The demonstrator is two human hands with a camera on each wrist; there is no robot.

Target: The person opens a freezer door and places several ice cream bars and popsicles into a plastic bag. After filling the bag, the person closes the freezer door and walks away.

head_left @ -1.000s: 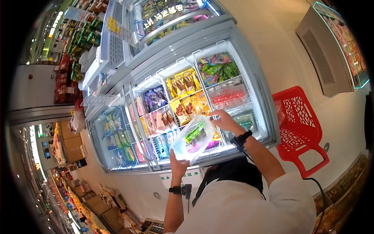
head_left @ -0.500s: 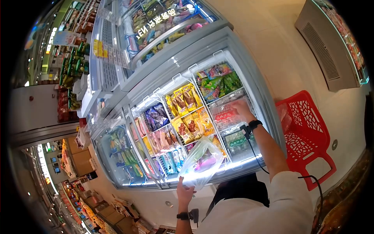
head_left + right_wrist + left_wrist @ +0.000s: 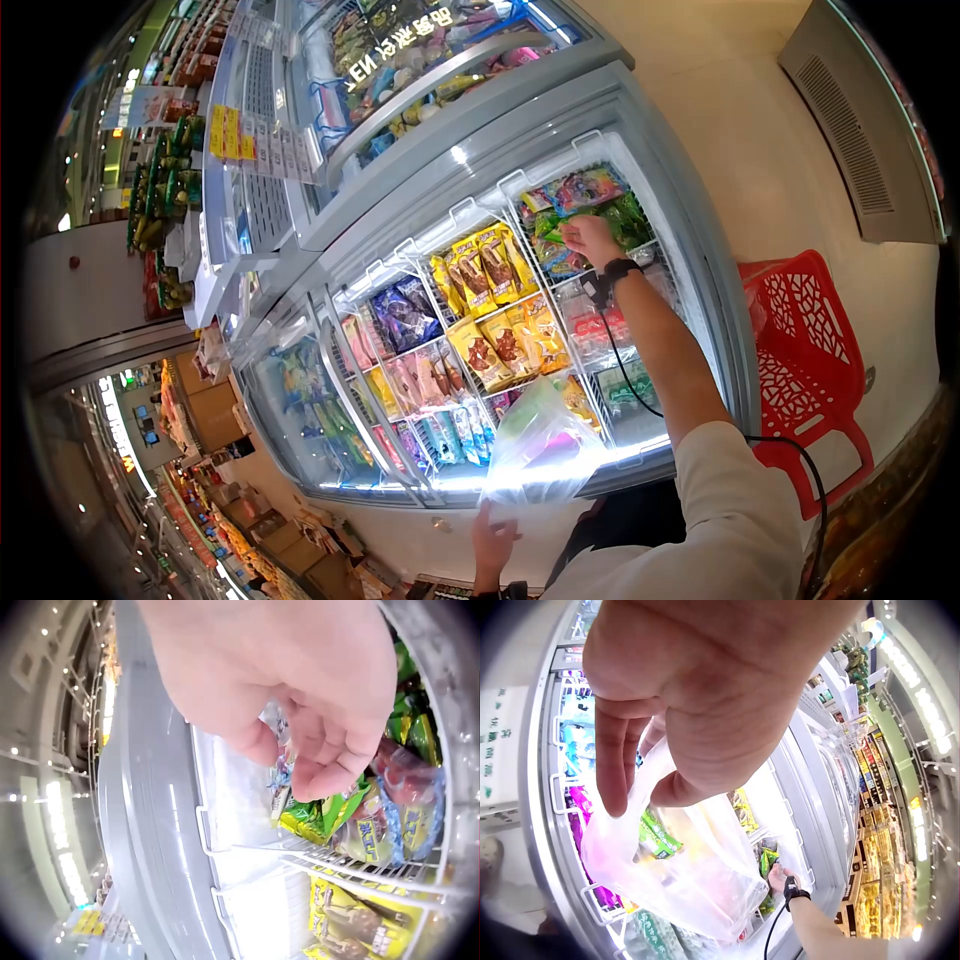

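Note:
My left hand (image 3: 492,540) (image 3: 705,682) pinches the rim of a translucent plastic bag (image 3: 540,435) (image 3: 697,889) between thumb and fingers at the freezer's front edge. A green packet (image 3: 658,838) shows inside the bag. Deep in the far right wire compartment is my right hand (image 3: 590,238) (image 3: 292,682), palm down with bent fingers over green packets (image 3: 341,810) (image 3: 627,218). A gap shows between its thumb and fingers, and the fingertips are at the wrappers.
Yellow ice cream packs (image 3: 482,268) fill the compartments left of my right hand. Wire dividers (image 3: 352,877) separate the sections. A red basket (image 3: 805,340) stands right of the freezer. Sliding lids (image 3: 340,400) cover its left part, and another freezer (image 3: 440,60) adjoins behind.
My right hand has left the bag, passed over the red-printed packs and reached the green packets at the far right. My left hand keeps its hold on the bag's rim.

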